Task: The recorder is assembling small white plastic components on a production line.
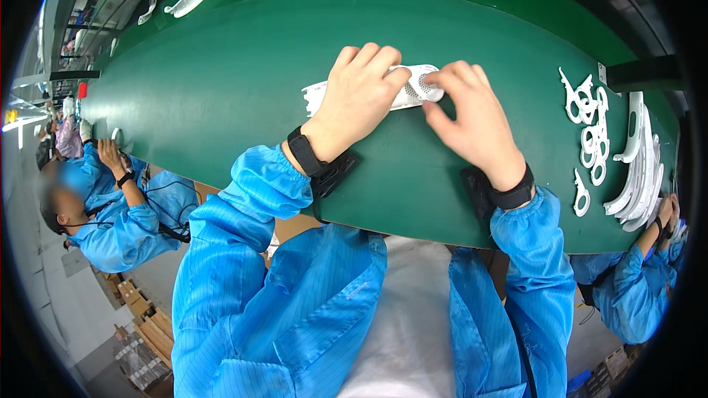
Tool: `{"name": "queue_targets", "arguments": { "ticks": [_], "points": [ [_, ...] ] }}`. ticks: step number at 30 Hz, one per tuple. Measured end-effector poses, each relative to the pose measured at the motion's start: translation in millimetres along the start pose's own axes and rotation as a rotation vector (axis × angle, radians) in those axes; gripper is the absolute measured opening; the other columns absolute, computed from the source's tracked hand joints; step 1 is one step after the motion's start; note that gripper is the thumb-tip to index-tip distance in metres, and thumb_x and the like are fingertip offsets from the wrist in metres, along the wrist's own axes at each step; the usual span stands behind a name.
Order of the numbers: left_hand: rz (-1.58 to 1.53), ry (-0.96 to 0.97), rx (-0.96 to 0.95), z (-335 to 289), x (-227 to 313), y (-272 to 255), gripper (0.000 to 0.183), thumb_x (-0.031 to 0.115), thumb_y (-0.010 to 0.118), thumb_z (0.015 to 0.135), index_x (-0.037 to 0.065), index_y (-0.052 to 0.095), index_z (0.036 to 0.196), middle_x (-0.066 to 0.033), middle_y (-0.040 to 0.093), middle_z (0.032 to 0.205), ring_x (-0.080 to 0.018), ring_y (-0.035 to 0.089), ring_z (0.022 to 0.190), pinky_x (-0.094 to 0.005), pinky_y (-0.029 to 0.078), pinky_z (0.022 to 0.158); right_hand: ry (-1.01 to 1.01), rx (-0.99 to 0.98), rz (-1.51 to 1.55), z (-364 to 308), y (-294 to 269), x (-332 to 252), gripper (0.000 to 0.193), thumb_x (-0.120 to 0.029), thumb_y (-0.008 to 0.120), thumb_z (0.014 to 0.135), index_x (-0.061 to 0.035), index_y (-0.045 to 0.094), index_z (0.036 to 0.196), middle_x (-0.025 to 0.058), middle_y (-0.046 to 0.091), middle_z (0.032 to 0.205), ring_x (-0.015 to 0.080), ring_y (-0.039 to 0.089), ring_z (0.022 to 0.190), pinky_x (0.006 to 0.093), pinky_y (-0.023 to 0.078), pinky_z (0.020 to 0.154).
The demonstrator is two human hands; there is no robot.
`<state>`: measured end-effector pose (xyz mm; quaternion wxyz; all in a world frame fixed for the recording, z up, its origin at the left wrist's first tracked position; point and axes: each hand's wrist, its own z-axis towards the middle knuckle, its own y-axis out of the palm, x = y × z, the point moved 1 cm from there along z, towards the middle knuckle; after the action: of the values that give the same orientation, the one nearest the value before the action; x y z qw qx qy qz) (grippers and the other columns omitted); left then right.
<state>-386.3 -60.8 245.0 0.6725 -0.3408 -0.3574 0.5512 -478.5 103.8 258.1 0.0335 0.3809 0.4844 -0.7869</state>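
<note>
Both hands [413, 107] on white plastic housing [413, 88]

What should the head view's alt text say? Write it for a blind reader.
Both the left hand and the right hand press on a long white plastic part lying on a green conveyor belt. White plastic pieces are piled at the right.

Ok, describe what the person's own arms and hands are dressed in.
Both forearms are covered by bright blue, finely striped sleeves with gathered elastic cuffs. The left hand and right hand are bare, with no gloves. Each wrist carries a black strap; a flat black rectangular module hangs from each strap on the underside of the wrist. No rings or markings show.
</note>
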Motion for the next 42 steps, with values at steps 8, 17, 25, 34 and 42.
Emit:
{"name": "queue_targets", "arguments": {
  "ticks": [8, 17, 25, 34, 42],
  "points": [
    [-0.081, -0.041, -0.012, -1, -1, 3, 0.017, 0.002, 0.063, 0.070, 0.009, 0.065, 0.085, -0.0030, 0.052, 0.083, -0.0217, 0.055, 0.087, -0.0379, 0.041, 0.084, -0.101, -0.008, -0.138, -5, 21, 2, 0.021, -0.005, 0.062, 0.081, -0.0005, 0.064, 0.102, 0.0093, 0.061, 0.099, 0.0278, 0.054, 0.091, 0.0368, 0.047, 0.081],
    [-0.080, -0.043, -0.034, 4, -2, 0, 0.018, 0.000, 0.062, 0.070, 0.006, 0.066, 0.087, -0.0037, 0.050, 0.082, -0.0209, 0.055, 0.086, -0.0425, 0.039, 0.094, 0.033, 0.123, -0.124, -9, 38, -12, 0.028, 0.001, 0.058, 0.080, 0.0067, 0.061, 0.108, 0.0159, 0.061, 0.100, 0.0303, 0.053, 0.090, 0.0376, 0.047, 0.082],
    [-0.110, -0.065, -0.109, 9, -13, 5, 0.021, 0.003, 0.067, 0.071, 0.008, 0.070, 0.092, -0.0033, 0.052, 0.083, -0.0228, 0.055, 0.086, -0.0463, 0.037, 0.098, 0.124, -0.027, -0.017, 8, 28, -10, 0.024, 0.002, 0.052, 0.080, 0.0075, 0.063, 0.101, 0.0199, 0.064, 0.094, 0.0340, 0.056, 0.088, 0.0423, 0.048, 0.080],
    [-0.166, -0.092, -0.278, -8, -13, -8, 0.035, 0.017, 0.075, 0.066, 0.008, 0.069, 0.099, -0.0066, 0.058, 0.102, -0.0292, 0.061, 0.098, -0.0501, 0.047, 0.088, -0.082, -0.149, 0.023, 2, 10, 2, 0.020, -0.009, 0.062, 0.081, 0.0013, 0.067, 0.098, 0.0125, 0.060, 0.102, 0.0295, 0.056, 0.096, 0.0385, 0.047, 0.086],
    [-0.286, -0.097, -0.262, -6, -12, -2, 0.033, 0.016, 0.076, 0.066, 0.010, 0.071, 0.098, -0.0070, 0.063, 0.103, -0.0265, 0.065, 0.079, -0.0367, 0.054, 0.066, -0.237, -0.036, -0.256, -9, 25, 15, 0.013, -0.005, 0.060, 0.079, -0.0043, 0.068, 0.089, 0.0040, 0.061, 0.090, 0.0230, 0.056, 0.085, 0.0350, 0.047, 0.077]
  ]
}}
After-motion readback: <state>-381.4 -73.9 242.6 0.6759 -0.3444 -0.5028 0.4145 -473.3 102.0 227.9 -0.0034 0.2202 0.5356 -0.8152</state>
